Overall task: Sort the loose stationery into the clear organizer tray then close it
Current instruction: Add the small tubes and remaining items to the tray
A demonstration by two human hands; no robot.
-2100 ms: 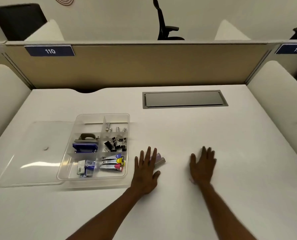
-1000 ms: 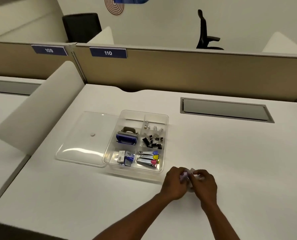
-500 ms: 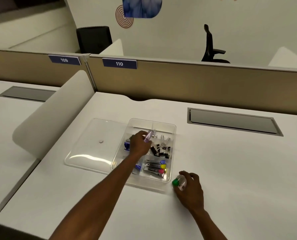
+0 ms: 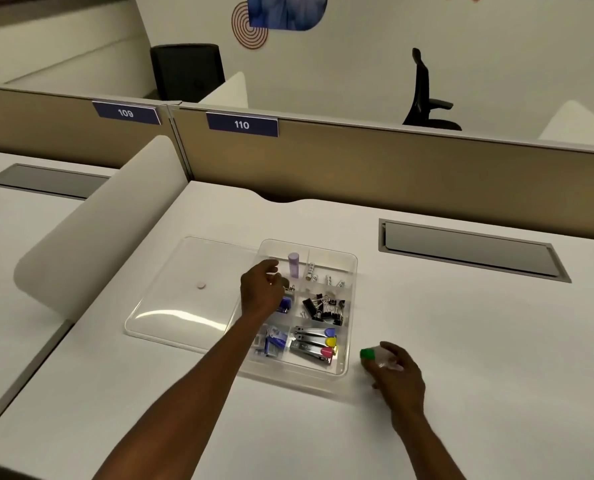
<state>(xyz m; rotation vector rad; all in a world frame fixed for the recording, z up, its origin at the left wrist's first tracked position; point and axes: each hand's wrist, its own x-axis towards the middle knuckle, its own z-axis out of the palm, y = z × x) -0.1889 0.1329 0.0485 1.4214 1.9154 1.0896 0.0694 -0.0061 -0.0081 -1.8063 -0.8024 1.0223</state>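
Observation:
The clear organizer tray [image 4: 352, 308] stands mid-desk with its clear lid [image 4: 184, 299] lying flat at its left. Inside are black binder clips [image 4: 324, 307], metal clips with coloured ends [image 4: 314, 342], a blue stapler [image 4: 284, 304] partly hidden, and small staple boxes [image 4: 272, 341]. A purple tube [image 4: 293, 265] sits in the back-left compartment. My left hand [image 4: 261, 289] hovers beside it with loosely curled fingers, holding nothing. Right of the tray, my right hand [image 4: 394, 374] rests on the desk and grips a clear tube with a green cap [image 4: 368, 354].
A grey cable hatch [image 4: 468, 251] is set into the desk at the back right. A curved white divider [image 4: 98, 230] borders the desk on the left, and a tan partition [image 4: 358, 168] closes the back.
My left hand carried the purple tube over the tray and let it go in the back-left compartment. My right hand keeps the green-capped tube on the desk.

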